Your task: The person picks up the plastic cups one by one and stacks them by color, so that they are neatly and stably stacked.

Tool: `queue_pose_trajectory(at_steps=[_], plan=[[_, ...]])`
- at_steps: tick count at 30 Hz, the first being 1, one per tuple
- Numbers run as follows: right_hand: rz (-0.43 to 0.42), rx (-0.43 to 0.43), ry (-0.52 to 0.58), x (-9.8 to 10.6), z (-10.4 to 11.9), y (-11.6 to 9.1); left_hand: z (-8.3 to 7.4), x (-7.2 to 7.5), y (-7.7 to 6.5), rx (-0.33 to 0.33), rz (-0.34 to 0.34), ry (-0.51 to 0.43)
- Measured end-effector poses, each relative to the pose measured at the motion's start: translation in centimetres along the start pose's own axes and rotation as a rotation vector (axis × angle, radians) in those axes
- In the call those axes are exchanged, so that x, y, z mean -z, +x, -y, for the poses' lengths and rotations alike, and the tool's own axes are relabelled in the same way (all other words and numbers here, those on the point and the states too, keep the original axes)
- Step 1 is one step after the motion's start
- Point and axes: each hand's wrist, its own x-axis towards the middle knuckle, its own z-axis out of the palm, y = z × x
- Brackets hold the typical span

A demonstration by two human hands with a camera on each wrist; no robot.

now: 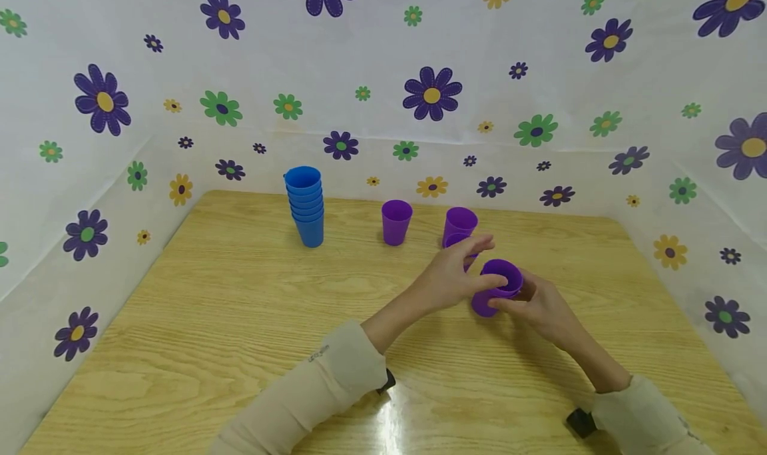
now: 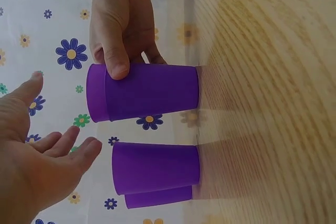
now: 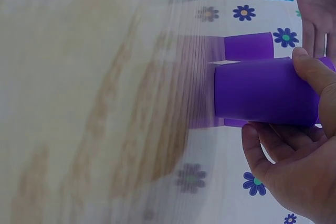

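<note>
Two nested purple cups stand upright on the wooden table, one rim showing just above the other. My right hand grips them from the right side, its thumb on the near wall and the fingers behind. Thumb and fingers spread apart, my left hand hovers at the left of the nested cups' rim. The left wrist view shows a gap between this hand and the nested cups. Partly behind the left hand stand two more purple cups, a far one and a nearer one.
Another purple cup stands alone at the back middle. To its left rises a stack of several nested blue cups. Flower-printed white cloth walls the table at the back and both sides.
</note>
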Motion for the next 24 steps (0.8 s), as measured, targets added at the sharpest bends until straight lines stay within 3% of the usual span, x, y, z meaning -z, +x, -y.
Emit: queue_pose_trajectory(at_steps=[5,10,19,24], plan=[[-0.012,-0.005,-0.007,-0.1,-0.1,0.0,0.6,0.8,0.2,-0.029,-0.163,0.091],[-0.024,-0.016,-0.017,-0.1,-0.1,0.0,1.5,1.8,0.5,0.013,-0.271,0.185],[-0.035,-0.03,-0.003,-0.3,-0.2,-0.1,3.1,2.1,1.2,0.143,-0.205,0.257],[-0.033,-0.044,0.001,-0.3,-0.1,-0.1,3.6,1.9,1.6,0.167,-0.177,0.267]])
